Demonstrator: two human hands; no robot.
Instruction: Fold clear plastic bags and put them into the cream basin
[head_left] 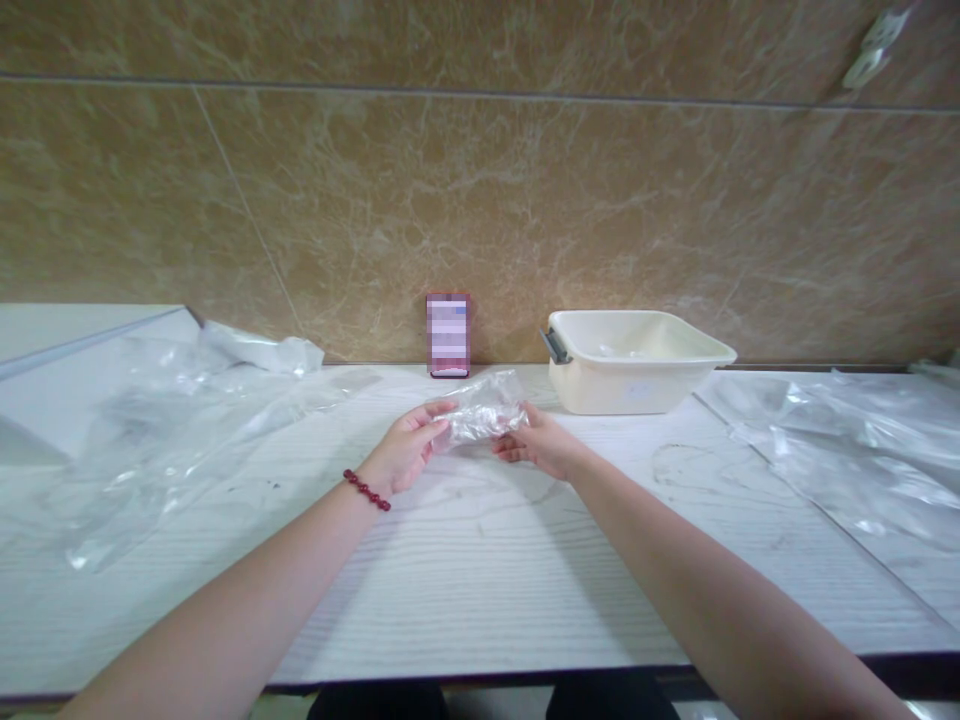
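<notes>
A small clear plastic bag [480,412], crinkled and shiny, is held between my two hands just above the white table. My left hand [407,444], with a dark red bead bracelet [367,490] at the wrist, pinches the bag's left end between thumb and fingers. Fingers of my right hand [541,440] are curled around the right end, partly hidden behind the plastic. Whatever the bag may contain is too blurred by glare to make out.
Behind the bag a phone [448,336] leans against the brown tiled wall [480,200]. A cream plastic tub [630,385] with a grey handle stands right of it. Loose clear plastic bags [187,410] lie at left, by a white box [45,400]; more plastic [862,440] lies at right.
</notes>
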